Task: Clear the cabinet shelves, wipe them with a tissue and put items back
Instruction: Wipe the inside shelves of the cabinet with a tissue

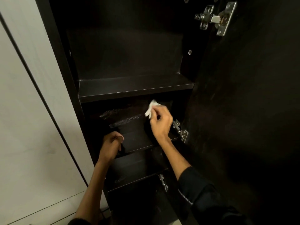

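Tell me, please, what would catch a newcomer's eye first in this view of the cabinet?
The white tissue stands out most, pinched in the right hand against the back of the dark middle compartment, beside a shiny streaked patch. Next, the left hand closed at the front left edge of the shelf there. The bright metal hinge at the upper right also gleams against the open dark door.

The cabinet (129,88) fills the frame's centre, its open door (243,111) to the right, a wall (24,127) to the left, shelves (134,90) stacked inside.
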